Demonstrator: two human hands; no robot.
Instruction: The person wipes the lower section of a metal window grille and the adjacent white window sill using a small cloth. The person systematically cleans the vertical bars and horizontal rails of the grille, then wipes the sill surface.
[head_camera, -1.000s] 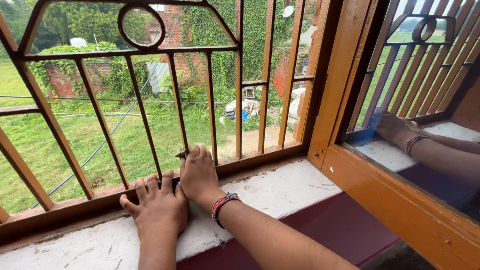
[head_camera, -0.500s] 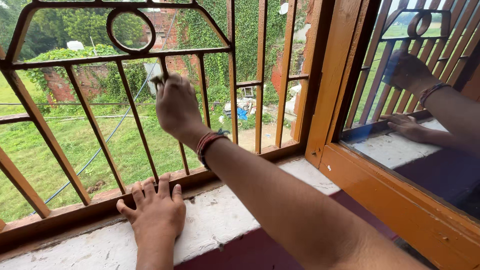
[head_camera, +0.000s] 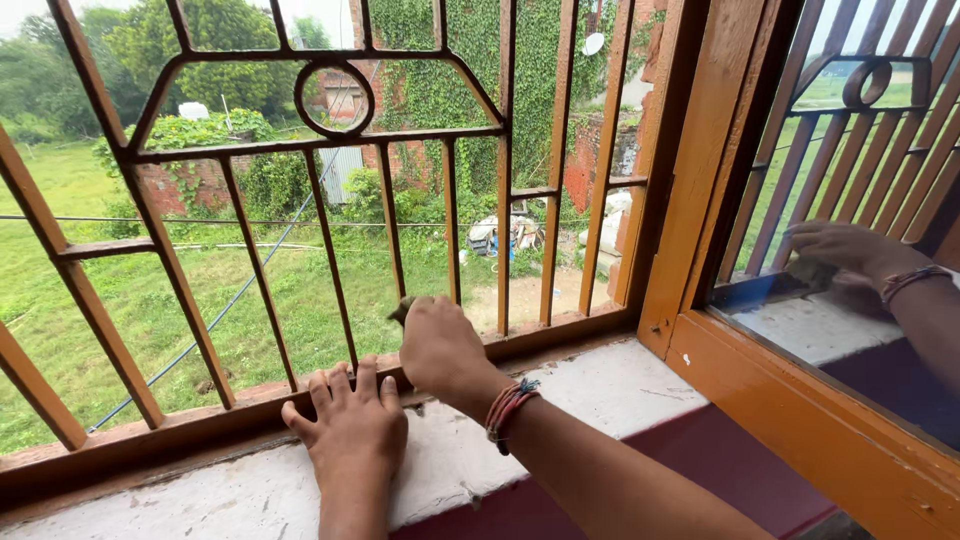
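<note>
Both hands (head_camera: 400, 395) on white sill (head_camera: 580, 385), grille (head_camera: 330, 230) behind.

A small dark cloth (head_camera: 402, 309), bunched up, sits low against a vertical bar of the rusty brown window grille (head_camera: 330, 225).

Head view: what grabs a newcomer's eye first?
The brown window grille with its ring fills the upper frame. Low centre, the right hand, thread bands at its wrist, presses a small dark cloth against a bar. The left hand lies flat on the chipped white sill.
</note>
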